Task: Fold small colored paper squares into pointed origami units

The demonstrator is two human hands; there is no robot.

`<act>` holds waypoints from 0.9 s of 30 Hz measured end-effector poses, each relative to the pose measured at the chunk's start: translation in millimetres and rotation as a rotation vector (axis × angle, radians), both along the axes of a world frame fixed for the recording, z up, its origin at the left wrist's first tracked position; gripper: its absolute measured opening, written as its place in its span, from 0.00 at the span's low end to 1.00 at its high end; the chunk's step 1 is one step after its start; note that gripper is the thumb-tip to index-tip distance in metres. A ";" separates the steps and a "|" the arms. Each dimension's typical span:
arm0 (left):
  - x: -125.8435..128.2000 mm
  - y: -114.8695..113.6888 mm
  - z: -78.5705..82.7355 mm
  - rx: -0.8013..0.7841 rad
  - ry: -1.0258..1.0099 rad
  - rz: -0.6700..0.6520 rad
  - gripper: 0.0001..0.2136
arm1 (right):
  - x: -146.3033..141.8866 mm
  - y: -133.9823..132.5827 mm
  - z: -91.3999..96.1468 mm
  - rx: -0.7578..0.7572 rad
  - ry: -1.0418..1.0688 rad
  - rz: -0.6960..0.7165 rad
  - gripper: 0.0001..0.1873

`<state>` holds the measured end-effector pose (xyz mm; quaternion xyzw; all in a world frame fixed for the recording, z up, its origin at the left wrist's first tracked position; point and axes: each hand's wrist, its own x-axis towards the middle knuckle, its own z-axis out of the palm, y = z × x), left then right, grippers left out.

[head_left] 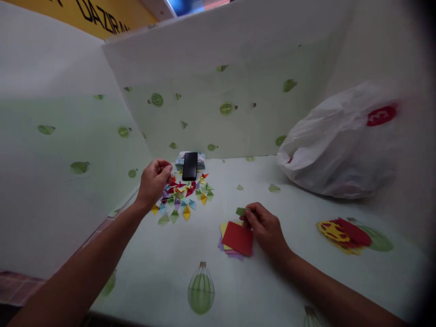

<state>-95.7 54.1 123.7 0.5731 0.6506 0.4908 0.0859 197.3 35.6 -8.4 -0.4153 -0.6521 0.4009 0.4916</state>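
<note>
My right hand [267, 229] pinches a small green piece of folded paper [240, 211] between thumb and fingers. It hovers at the edge of a loose stack of square paper sheets, a red sheet [237, 238] on top and yellow, pink and purple ones showing below. My left hand [155, 181] is closed, thumb against fingers, at the left side of a pile of small folded paper pieces [186, 212] in many colours. What it holds, if anything, I cannot make out. Part of the pile is hidden behind this hand.
A black phone [190, 166] leans on a tissue box [200, 161] behind the pile. To the right stands a bulky white plastic bag [334, 150]. Red and yellow paper cut-outs [350, 231] lie at right. Balloon-patterned panels [204, 122] wall in the table.
</note>
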 end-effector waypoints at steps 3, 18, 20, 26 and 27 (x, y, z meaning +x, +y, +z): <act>-23.3 40.6 -8.1 -0.032 0.105 0.112 0.09 | 0.9 4.5 1.8 -0.037 0.071 -0.025 0.16; -1.0 197.8 -104.9 -0.385 0.336 0.325 0.44 | 7.9 31.6 -19.6 -0.433 0.305 -0.069 0.16; 4.7 206.4 -111.9 -0.405 0.345 0.356 0.44 | 8.5 31.4 -18.1 -0.435 0.295 -0.057 0.16; 9.7 216.6 -116.6 -0.379 0.354 0.429 0.39 | 9.2 31.0 -17.8 -0.463 0.262 -0.056 0.15; 9.6 217.2 -116.2 -0.376 0.353 0.433 0.39 | 9.3 30.9 -18.2 -0.465 0.262 -0.055 0.15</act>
